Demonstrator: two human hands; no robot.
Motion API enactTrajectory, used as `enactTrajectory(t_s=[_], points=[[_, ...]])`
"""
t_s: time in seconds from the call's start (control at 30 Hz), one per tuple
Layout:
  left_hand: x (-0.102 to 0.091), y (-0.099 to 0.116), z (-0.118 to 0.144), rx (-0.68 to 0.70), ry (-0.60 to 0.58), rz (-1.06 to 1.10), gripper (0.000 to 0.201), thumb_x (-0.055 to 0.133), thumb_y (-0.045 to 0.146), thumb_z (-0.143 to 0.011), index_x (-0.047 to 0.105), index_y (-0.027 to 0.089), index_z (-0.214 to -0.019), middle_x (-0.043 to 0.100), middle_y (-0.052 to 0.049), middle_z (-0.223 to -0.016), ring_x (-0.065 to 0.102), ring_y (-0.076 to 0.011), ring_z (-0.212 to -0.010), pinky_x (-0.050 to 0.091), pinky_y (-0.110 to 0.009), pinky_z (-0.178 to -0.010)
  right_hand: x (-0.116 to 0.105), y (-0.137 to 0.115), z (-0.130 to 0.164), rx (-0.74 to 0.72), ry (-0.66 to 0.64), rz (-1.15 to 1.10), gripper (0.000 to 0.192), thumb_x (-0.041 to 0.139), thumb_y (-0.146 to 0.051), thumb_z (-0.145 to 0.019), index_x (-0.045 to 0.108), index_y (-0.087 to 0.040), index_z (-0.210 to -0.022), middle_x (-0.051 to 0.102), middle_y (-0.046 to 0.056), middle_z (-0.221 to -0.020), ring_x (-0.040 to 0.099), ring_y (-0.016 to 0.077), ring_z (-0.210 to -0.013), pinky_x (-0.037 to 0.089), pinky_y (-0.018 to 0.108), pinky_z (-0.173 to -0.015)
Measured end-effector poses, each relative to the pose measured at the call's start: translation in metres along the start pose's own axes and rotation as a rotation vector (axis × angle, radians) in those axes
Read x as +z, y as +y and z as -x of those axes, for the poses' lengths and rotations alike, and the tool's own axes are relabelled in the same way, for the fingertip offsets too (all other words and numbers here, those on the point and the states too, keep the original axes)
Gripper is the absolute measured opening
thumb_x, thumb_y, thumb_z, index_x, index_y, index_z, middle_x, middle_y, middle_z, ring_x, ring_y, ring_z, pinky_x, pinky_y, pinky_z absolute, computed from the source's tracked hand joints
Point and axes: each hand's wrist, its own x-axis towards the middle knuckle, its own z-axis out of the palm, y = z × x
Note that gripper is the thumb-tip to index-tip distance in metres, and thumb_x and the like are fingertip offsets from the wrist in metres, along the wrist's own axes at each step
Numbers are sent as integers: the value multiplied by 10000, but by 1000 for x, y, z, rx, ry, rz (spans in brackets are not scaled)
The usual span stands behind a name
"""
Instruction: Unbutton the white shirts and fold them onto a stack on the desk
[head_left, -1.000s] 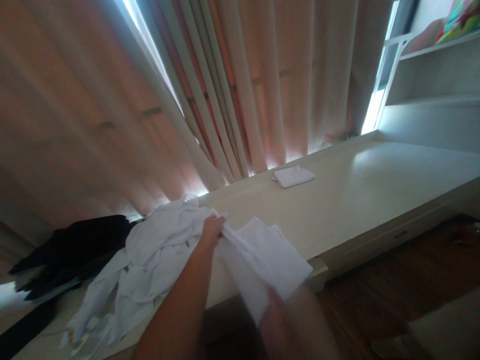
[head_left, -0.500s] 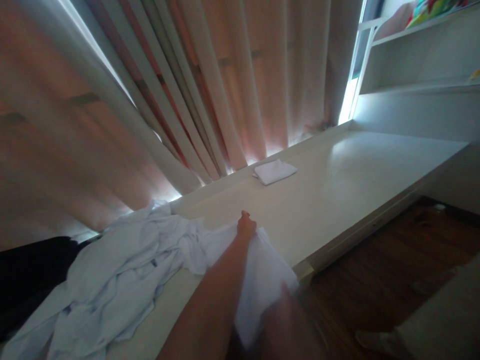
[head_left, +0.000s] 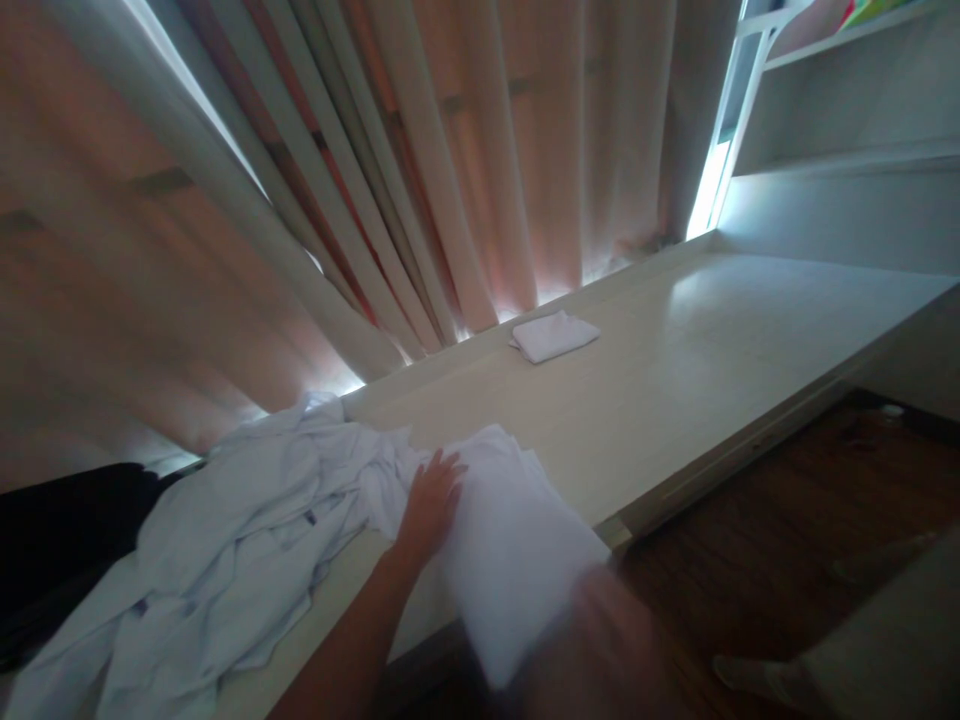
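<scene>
where your left hand [head_left: 431, 500] lies flat, fingers spread and released, it presses on the near-left part of the white cloth [head_left: 517, 540] that sits at the front edge of the long pale ledge [head_left: 720, 340], and to my eye the open palm pins that side so the fabric lies smooth rather than sliding. your right hand [head_left: 600, 640] is low at the cloth's near corner, where it hangs over the ledge's front edge, but it is a blur, so i cannot tell whether those fingers are pinched on the fabric or loose. the cloth itself looks thin, plain white, mostly flattened into a rough rectangle, with soft creases toward its far side and one corner drooping off the front edge. just left of your flat hand, touching the cloth, a rumpled pale blue garment [head_left: 225, 560] spreads along the ledge toward its left end, and a dark garment [head_left: 60, 540] lies beyond that at the far left. well apart, near the back edge under the curtain [head_left: 480, 170], a small folded white piece [head_left: 553, 335] rests alone. white shelving [head_left: 840, 150] stands at the ledge's right end, and dark wood floor [head_left: 787, 540] shows below the front edge.
</scene>
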Motion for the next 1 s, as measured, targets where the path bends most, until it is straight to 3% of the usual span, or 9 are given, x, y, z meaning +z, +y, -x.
enactTrajectory(t_s=[0.07, 0.13, 0.23, 0.3, 0.43, 0.53, 0.67, 0.83, 1.0], points=[[11, -16, 14, -5, -42, -186, 472, 363, 262, -1000, 465, 301, -1459, 373, -35, -1598, 172, -296, -1523, 158, -602, -1195, 2, -1, -37, -91, -32, 98, 271, 527, -455, -941, 719, -294, -1044, 683, 94, -1198, 573, 330, -1239, 513, 532, -1007], [25, -30, 16, -34, -93, -285, 534, 351, 274, -1002, 353, 301, -1535, 276, -35, -1640, 125, -320, -1530, 148, -626, -1188, 6, 3, -78, -161, -72, 190, 358, 587, -428, -905, 673, -278, -1218, 533, 84, -1462, 341, 355, -1447, 295, 615, -1163], [44, -47, 8, -51, -187, -295, 553, 322, 293, -1011, 296, 282, -1564, 247, -40, -1648, 134, -331, -1527, 162, -620, -1186, 11, 23, -119, -183, -214, 652, 579, 582, -399, -914, 508, -181, -1446, 278, 151, -1615, 139, 410, -1506, 111, 678, -1176], [54, -55, 1, -28, -248, -248, 543, 296, 305, -1022, 292, 280, -1565, 262, -33, -1643, 162, -312, -1524, 172, -586, -1197, 12, 40, -126, -140, -315, 907, 653, 552, -415, -938, 408, -144, -1514, 220, 194, -1617, 161, 421, -1496, 157, 663, -1169], [64, -63, -10, 32, -311, -181, 518, 279, 329, -1035, 326, 296, -1549, 300, -4, -1630, 208, -270, -1516, 187, -526, -1213, 10, 55, -116, -121, -341, 1040, 673, 491, -495, -963, 363, -174, -1540, 228, 186, -1616, 213, 416, -1486, 195, 657, -1161], [59, -61, -14, 41, -310, -169, 503, 303, 369, -1031, 368, 319, -1528, 332, 4, -1618, 216, -271, -1513, 175, -537, -1212, 10, 46, -129, -151, -245, 1050, 656, 416, -576, -973, 431, -191, -1504, 325, 166, -1591, 243, 426, -1475, 132, 702, -1152], [49, -56, -12, -59, -166, -181, 510, 360, 404, -1012, 369, 371, -1521, 303, -13, -1631, 119, -351, -1525, 47, -691, -1165, 17, 44, -174, -272, -281, 973, 625, 357, -538, -1003, 349, -225, -1544, 195, 105, -1646, 145, 372, -1513, 101, 658, -1181], [54, -58, -9, -82, -201, -96, 473, 414, 362, -994, 473, 348, -1462, 412, -30, -1577, 264, -336, -1488, 231, -623, -1159, 26, 69, -203, -246, -380, 911, 638, 400, -543, -989, 350, -228, -1542, 272, 127, -1619, 210, 357, -1501, 123, 662, -1173], [37, -62, 21, -111, -100, -101, 519, 246, 198, -1013, 417, 230, -1502, 387, -89, -1587, 250, -250, -1503, 240, -546, -1186, -15, 74, -196, -259, -316, 895, 529, 248, -306, -1036, 307, -249, -1558, 259, 75, -1632, 220, 243, -1511, 226, 539, -1195]])
